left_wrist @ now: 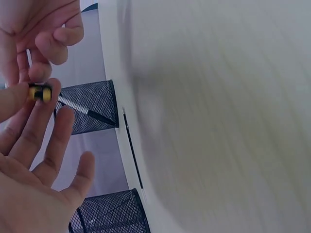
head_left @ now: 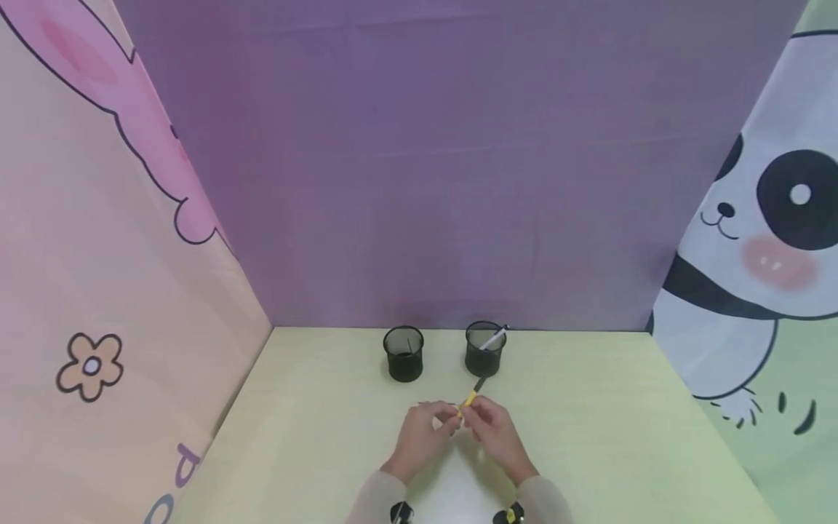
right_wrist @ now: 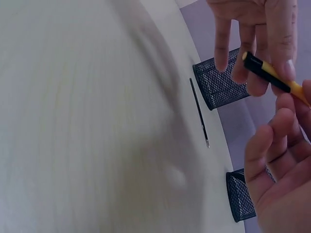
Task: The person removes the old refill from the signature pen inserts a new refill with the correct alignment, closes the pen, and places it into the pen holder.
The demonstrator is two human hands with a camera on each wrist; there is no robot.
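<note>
A yellow and black pen (head_left: 473, 395) is held above the table, between both hands. My left hand (head_left: 419, 440) pinches its near end between thumb and fingers, as the right wrist view shows, where the black-and-yellow barrel (right_wrist: 267, 73) slants across the fingers. The right hand (head_left: 499, 434) grips the yellow part with thumb and forefinger, its other fingers curled loosely. From the left wrist only a short yellow-black end (left_wrist: 40, 92) shows. On the table beyond the hands lies a thin black rod with a pale tip (right_wrist: 198, 111), like a pen refill.
Two black mesh pen cups stand at the back of the table. The left cup (head_left: 404, 370) holds a thin dark stick; in the right cup (head_left: 483, 362) leans a white and black pen (head_left: 494, 337). Behind them rises a purple cloth wall (head_left: 445, 182), with printed panels either side.
</note>
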